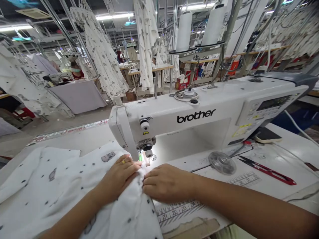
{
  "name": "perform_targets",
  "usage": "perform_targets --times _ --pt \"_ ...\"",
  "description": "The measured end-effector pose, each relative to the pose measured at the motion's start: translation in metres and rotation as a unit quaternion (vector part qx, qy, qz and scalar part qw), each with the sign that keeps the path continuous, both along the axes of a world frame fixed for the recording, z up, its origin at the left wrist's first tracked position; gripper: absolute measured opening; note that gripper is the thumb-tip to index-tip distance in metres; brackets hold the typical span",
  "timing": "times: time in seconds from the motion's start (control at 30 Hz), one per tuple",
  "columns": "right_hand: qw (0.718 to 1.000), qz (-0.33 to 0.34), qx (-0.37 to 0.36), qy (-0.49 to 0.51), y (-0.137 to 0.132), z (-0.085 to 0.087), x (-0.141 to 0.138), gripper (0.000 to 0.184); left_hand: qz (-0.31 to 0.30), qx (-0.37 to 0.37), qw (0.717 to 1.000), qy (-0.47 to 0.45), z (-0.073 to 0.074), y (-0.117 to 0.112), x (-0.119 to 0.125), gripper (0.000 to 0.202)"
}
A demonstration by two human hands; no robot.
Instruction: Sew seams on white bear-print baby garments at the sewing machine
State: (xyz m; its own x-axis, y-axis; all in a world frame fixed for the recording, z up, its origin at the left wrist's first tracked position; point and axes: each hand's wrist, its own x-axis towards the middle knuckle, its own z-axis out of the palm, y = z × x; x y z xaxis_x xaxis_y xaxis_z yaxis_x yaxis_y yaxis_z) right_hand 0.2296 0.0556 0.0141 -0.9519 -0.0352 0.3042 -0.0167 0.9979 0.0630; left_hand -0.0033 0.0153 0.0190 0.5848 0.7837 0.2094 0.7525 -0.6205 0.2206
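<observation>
A white printed fabric point(67, 186) with dark dots and small grey figures covers the left of the table and runs up to the needle area of a white sewing machine point(159, 116). On its left side, close to the presser foot, my left hand point(122, 172) presses the cloth with bent fingers; a ring is on one finger. Just right of a gathered edge, my right hand point(166, 182) grips the fabric with its fingers curled together. The lit needle area point(147, 159) lies right beyond both hands, and the fingertips partly hide the cloth there.
Red thread snips point(269, 171) and a clear round dish point(222, 162) lie right of my right arm. A printed ruler point(179, 212) runs along the table's front. Thread cones point(184, 31) stand above the machine. Hanging printed garments point(102, 49) and a person point(76, 71) are farther back.
</observation>
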Motion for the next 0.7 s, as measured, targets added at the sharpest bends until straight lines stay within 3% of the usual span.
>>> perform_targets --times 0.1,0.2,0.3,0.4,0.5,0.63,0.7 --pt "0.999 0.033 0.023 0.008 0.002 0.003 0.001 0.015 -0.005 -0.021 1.000 0.011 0.016 -0.003 -0.002 0.026" --pt "0.994 0.091 0.048 0.023 -0.002 0.003 0.001 0.019 0.022 0.012 0.999 0.026 0.024 -0.028 0.003 0.037" --pt "0.992 0.107 0.048 0.038 -0.007 0.001 0.001 0.020 0.061 0.101 0.993 0.028 0.011 -0.060 0.012 0.055" --pt "0.996 0.087 0.024 0.025 -0.009 -0.003 0.001 0.017 0.089 0.167 0.981 0.042 -0.012 -0.076 0.019 0.048" --pt "0.996 0.074 -0.040 -0.004 -0.005 -0.005 0.003 0.009 0.118 0.169 0.978 0.017 -0.019 -0.068 0.018 0.030" --pt "0.983 0.093 -0.157 -0.007 0.002 -0.003 0.005 0.007 0.239 0.066 0.965 -0.083 0.003 -0.036 0.014 0.018" --pt "0.980 0.058 -0.190 0.017 0.004 -0.002 0.003 0.010 0.265 0.013 0.956 -0.127 0.014 -0.023 0.014 0.018"
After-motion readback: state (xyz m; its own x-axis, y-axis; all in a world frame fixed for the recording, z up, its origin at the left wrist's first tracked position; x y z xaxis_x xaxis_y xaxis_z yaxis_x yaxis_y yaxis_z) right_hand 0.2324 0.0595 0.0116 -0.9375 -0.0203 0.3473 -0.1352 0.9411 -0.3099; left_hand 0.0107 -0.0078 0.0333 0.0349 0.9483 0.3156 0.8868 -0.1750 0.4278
